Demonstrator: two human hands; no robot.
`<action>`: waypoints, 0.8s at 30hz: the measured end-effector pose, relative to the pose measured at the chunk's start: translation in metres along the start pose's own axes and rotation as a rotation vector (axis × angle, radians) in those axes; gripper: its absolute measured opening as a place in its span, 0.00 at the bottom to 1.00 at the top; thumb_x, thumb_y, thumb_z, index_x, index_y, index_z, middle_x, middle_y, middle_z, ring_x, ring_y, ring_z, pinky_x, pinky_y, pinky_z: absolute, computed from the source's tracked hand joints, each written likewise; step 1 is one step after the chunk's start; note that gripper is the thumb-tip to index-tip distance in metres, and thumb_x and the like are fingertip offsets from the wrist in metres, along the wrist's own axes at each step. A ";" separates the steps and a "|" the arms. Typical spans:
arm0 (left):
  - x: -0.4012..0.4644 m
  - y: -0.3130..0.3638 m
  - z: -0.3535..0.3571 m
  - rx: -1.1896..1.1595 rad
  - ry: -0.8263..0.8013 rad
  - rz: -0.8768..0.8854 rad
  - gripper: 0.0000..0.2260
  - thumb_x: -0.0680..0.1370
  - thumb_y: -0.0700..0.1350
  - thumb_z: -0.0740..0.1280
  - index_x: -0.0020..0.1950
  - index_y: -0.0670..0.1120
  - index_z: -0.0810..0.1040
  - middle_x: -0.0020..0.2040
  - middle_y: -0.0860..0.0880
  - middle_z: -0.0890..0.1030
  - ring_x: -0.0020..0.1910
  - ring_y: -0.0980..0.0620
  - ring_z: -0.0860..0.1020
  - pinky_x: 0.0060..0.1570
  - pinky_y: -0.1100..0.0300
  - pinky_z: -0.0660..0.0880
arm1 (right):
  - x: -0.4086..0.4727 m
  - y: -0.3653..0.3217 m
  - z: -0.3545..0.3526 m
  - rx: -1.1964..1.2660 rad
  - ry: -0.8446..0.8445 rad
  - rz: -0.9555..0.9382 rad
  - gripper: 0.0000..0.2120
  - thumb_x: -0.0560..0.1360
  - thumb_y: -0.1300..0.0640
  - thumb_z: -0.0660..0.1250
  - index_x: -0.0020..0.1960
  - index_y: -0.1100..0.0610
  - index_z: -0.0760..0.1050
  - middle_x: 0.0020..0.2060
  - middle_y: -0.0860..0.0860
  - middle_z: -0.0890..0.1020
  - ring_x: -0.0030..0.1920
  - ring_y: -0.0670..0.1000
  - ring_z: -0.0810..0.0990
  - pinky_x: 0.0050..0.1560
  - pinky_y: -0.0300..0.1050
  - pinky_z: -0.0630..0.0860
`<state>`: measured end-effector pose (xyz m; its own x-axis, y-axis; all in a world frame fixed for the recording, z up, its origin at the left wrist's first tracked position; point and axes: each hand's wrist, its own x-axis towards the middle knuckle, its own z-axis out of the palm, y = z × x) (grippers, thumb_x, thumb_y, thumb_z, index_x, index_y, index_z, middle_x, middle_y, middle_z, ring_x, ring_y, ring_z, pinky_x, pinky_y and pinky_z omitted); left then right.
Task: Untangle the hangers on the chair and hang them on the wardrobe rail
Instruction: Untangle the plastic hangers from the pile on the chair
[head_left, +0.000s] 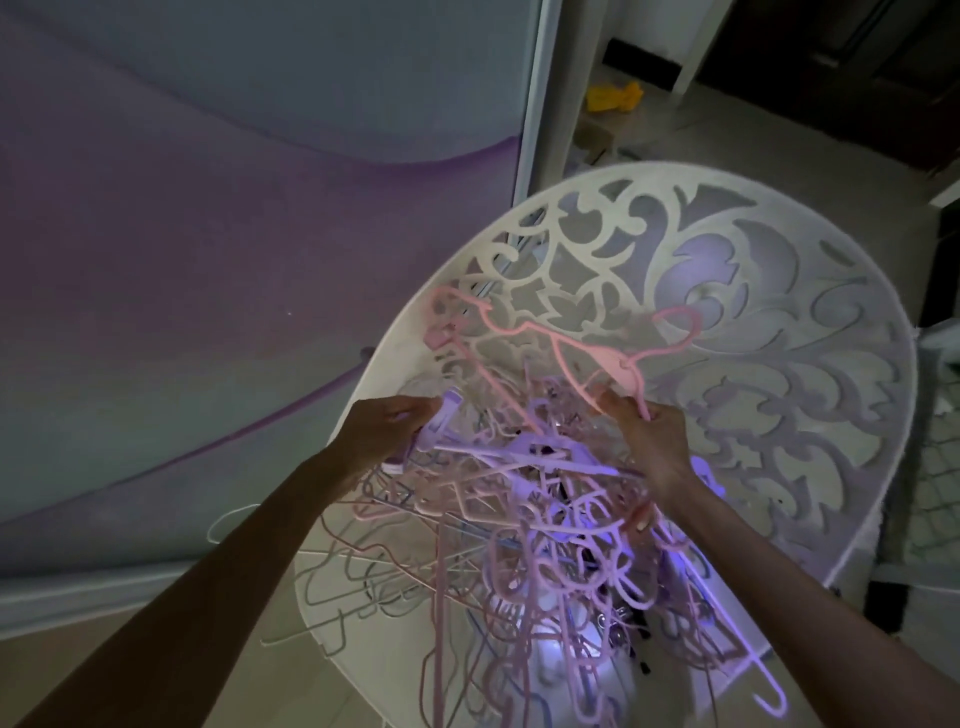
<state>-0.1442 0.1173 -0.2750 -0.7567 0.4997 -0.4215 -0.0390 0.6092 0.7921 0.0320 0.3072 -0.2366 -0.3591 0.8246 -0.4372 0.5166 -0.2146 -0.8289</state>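
A big pile of hangers (530, 519) was heaped on the seat of a white chair (769, 364). The hangers were pink, purple and grey, and they were all mixed up and hooked into each other. Some thin grey ones stuck out over the left edge of the seat. The back of the chair was cut with curly leaf shapes.

One pink hanger (571, 348) was lifted up above the pile, in front of the chair back. Its hook was seen up at the right, and its long arm reached up to the left. It was held at its lower end by the right hand (652, 441), with the fingers curled round the thin bar.

The left hand (387, 426) was placed at the left side of the pile. A pale purple hanger (441, 421) was gripped in it, with the fingers closed round the thick part. The rest of that hanger was lost in the pile, so its shape could not be told.

Behind the chair, on the left, a big door (208, 234) with grey and purple wavy bands was seen. A yellow thing (613, 97) was seen on the floor far behind, too blurred to be told. The room was dim.
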 end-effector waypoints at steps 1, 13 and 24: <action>-0.002 -0.003 -0.001 -0.010 -0.012 0.003 0.09 0.76 0.39 0.67 0.55 0.39 0.81 0.46 0.52 0.80 0.28 0.77 0.72 0.34 0.83 0.66 | -0.002 0.000 -0.001 -0.005 -0.010 -0.014 0.21 0.73 0.56 0.70 0.24 0.55 0.67 0.10 0.46 0.59 0.13 0.44 0.59 0.20 0.36 0.57; -0.027 0.051 0.000 0.391 0.447 0.190 0.38 0.69 0.45 0.74 0.73 0.37 0.59 0.74 0.38 0.60 0.72 0.40 0.60 0.69 0.49 0.60 | 0.018 -0.040 -0.033 -0.643 -0.533 -0.163 0.11 0.77 0.60 0.61 0.38 0.59 0.76 0.28 0.49 0.74 0.27 0.43 0.71 0.34 0.37 0.66; -0.003 0.099 0.049 1.077 -0.364 0.641 0.14 0.80 0.55 0.58 0.60 0.54 0.76 0.61 0.53 0.79 0.62 0.52 0.75 0.66 0.56 0.61 | 0.008 -0.020 -0.090 -0.797 -0.637 -0.242 0.24 0.74 0.55 0.69 0.68 0.56 0.69 0.51 0.52 0.77 0.52 0.50 0.77 0.54 0.36 0.70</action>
<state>-0.1135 0.2065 -0.2173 -0.2198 0.9172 -0.3324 0.9283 0.3014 0.2178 0.0893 0.3656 -0.1925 -0.7444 0.3214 -0.5853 0.6557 0.5174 -0.5498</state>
